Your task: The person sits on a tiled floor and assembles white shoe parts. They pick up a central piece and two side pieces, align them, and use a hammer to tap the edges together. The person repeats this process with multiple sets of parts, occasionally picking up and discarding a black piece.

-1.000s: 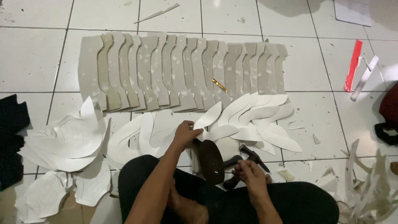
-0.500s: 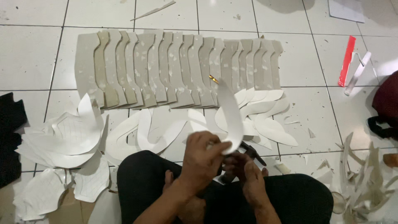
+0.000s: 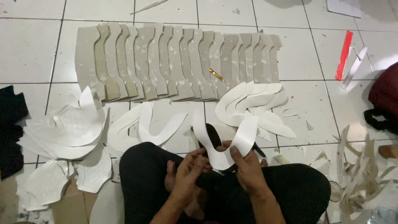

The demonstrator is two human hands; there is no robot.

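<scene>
- Bottom centre: the person sits cross-legged in black trousers (image 3: 157,174), both hands over the lap.
- Left hand (image 3: 188,168): fingers curled and close together, tips touching the lower edge of a white U-shaped cutout (image 3: 224,143); whether it truly pinches the piece cannot be told.
- Right hand (image 3: 248,166): thumb pressed on the cutout's right arm, fingers behind, holding it.
- The cutout stands just above the hands, lower centre of the frame, its two arms pointing up; a dark shoe piece (image 3: 212,135) shows behind it.
- Just beyond, on the tile floor (image 3: 33,45): loose white cutouts (image 3: 159,124) left of centre and a fanned pile (image 3: 253,103) right of centre.
- Left: a heap of white sheets (image 3: 66,132).
- Lower right: a stack of paper scraps (image 3: 365,166).
- Farther, upper centre: a row of overlapping beige boards (image 3: 174,62), with a small yellow strip (image 3: 216,75) lying on them.
- Upper right: a red strip (image 3: 344,55) beside a white strip (image 3: 355,65).
- Right edge: a dark red bag (image 3: 385,95).
</scene>
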